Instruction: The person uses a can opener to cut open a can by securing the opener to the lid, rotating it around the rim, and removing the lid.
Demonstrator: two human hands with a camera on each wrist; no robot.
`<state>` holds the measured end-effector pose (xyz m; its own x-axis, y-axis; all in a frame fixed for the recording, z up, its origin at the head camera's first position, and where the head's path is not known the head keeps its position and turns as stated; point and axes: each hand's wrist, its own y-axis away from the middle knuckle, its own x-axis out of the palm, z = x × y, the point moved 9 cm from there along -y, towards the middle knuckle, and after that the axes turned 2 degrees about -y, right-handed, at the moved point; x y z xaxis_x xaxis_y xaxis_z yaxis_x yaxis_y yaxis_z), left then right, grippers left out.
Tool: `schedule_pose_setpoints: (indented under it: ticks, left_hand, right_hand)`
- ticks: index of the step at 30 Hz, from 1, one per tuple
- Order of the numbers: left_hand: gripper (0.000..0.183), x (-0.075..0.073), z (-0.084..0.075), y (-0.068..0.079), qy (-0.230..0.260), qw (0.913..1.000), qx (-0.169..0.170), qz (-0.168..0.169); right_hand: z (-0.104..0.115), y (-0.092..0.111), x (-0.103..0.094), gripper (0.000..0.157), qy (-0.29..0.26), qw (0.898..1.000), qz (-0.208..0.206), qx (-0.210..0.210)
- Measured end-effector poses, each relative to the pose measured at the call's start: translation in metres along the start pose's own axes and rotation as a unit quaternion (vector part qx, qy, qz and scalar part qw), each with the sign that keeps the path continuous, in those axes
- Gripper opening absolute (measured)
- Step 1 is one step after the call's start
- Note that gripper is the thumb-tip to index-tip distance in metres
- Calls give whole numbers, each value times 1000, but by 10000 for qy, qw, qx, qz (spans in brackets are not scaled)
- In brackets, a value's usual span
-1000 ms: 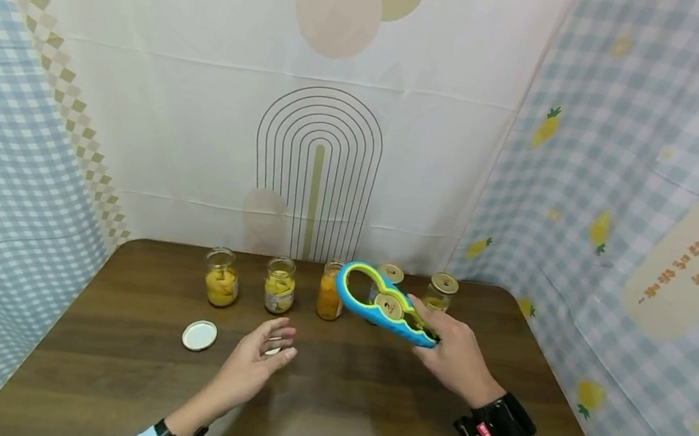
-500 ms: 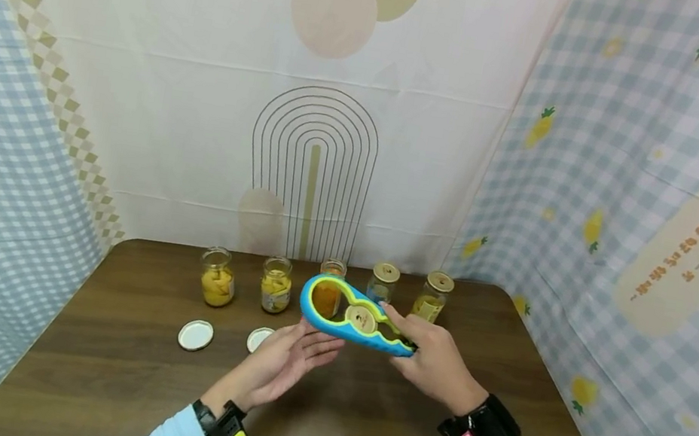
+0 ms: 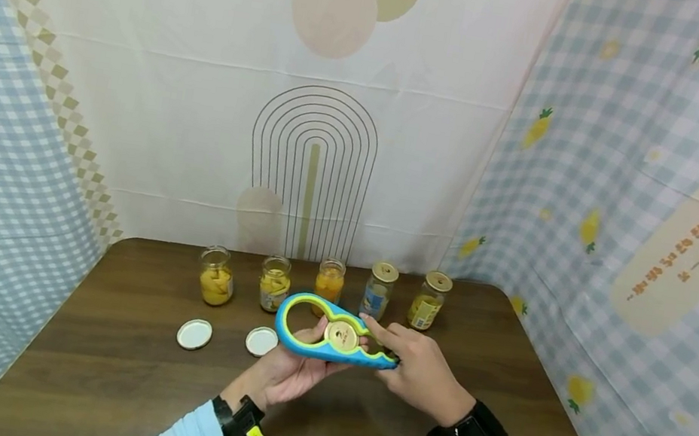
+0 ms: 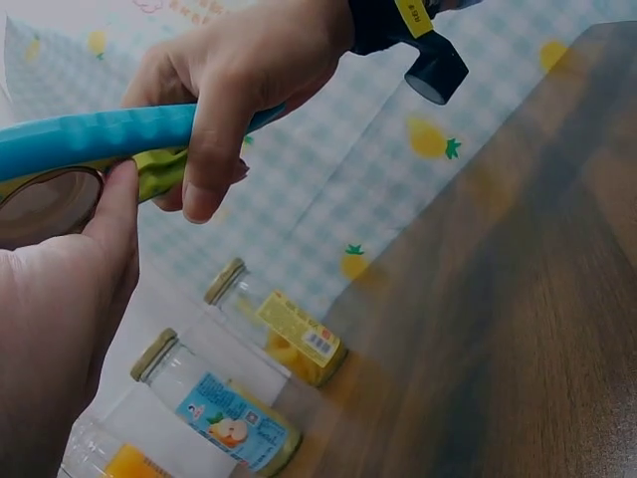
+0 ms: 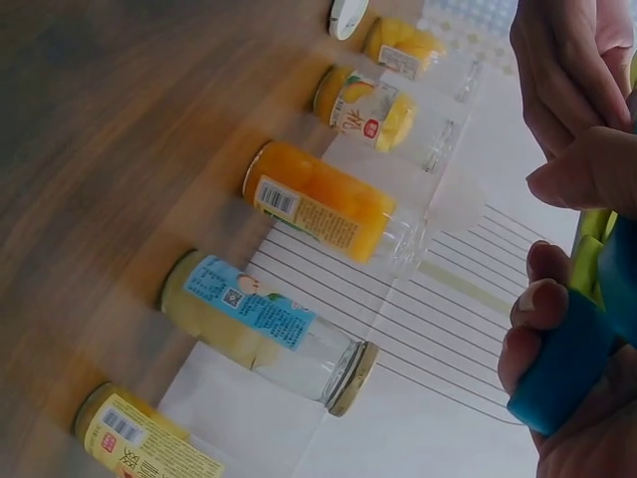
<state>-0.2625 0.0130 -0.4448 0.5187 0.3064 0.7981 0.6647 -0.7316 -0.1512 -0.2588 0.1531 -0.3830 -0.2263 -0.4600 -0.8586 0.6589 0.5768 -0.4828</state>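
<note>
My right hand (image 3: 424,371) grips the handle end of a blue and green jar opener (image 3: 328,353), held above the table. A gold jar lid (image 3: 342,336) sits in the opener's smaller opening. From below, my left hand (image 3: 290,376) pinches that lid, thumb at its left side and fingertips at its right. Behind the hands stands an open jar of orange fruit (image 3: 330,280). To its right are a blue-labelled jar (image 3: 377,295) and a yellow-labelled jar (image 3: 428,303), both with gold lids on.
Two open jars of yellow fruit, one at far left (image 3: 216,281) and one beside it (image 3: 274,286), stand along the table's back. Before them lie two lids, white side up: a left lid (image 3: 194,334) and a right lid (image 3: 261,341). A cloth wall rises behind the wooden table (image 3: 93,360).
My right hand has brought the jar opener leftward and down, nearer to me. My left hand has moved right, under the opener, and taken hold of the lid in it.
</note>
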Motion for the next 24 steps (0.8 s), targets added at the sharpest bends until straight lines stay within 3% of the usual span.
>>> schedule_pose_setpoints:
  ticks: [6, 11, 14, 16, 18, 19, 22, 24]
  left_hand:
    - [77, -6, 0, 0, -99, 9998, 65, -143]
    - [60, -16, -4, -2, -427, 9979, 238, -414]
    - [46, -24, -6, -4, -975, 9911, 433, -801]
    - [40, -30, -8, -5, -1621, 9782, 515, -1192]
    - [41, -32, -13, -4, -2493, 9546, 573, -1525]
    - [42, -32, -17, -1, -3017, 9355, 600, -1737]
    - [46, -27, -32, 11, -4591, 8571, 760, -2211]
    - [45, -21, -42, 23, -5352, 8027, 851, -2491]
  right_hand:
    - [0, 0, 2, 77, -4, 10000, 93, 20]
    - [-2, -2, 5, 81, 104, 9999, 72, -44]
    - [-11, -2, 5, 83, 114, 9999, 8, 33]
    - [-19, -2, 2, 85, 58, 9998, -36, 167]
    - [-29, -2, -4, 86, -7, 9992, -122, 373]
    - [-35, -2, -7, 87, -32, 9986, -160, 494]
    - [-51, -2, -16, 88, -189, 9960, -286, 824]
    - [-63, -1, -21, 87, -264, 9937, -370, 1027]
